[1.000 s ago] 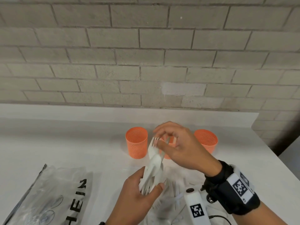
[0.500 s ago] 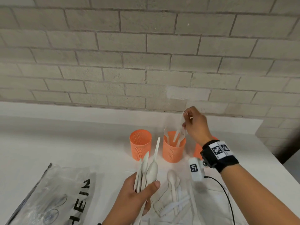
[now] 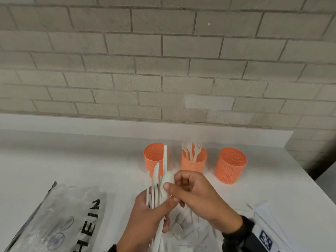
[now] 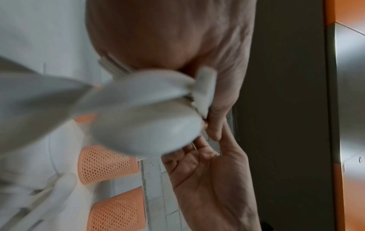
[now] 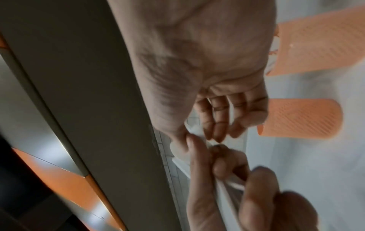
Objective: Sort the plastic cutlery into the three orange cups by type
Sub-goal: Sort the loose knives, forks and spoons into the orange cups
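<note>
Head view, centre: forks (image 3: 192, 150) fill our middle cup (image 3: 193, 163); side cups empty. Left hand (image 3: 145, 222) grips the bundle (image 3: 157, 180); right hand (image 3: 198, 195) pinches its spoon (image 3: 168, 179).

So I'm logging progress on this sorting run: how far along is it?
Early. Done: a few forks stand in the middle cup. The left cup and right cup look empty. In hand: the left hand grips a mixed bundle, and the right hand pinches a spoon in it. Left: that bundle, plus the loose cutlery on the table.
</note>
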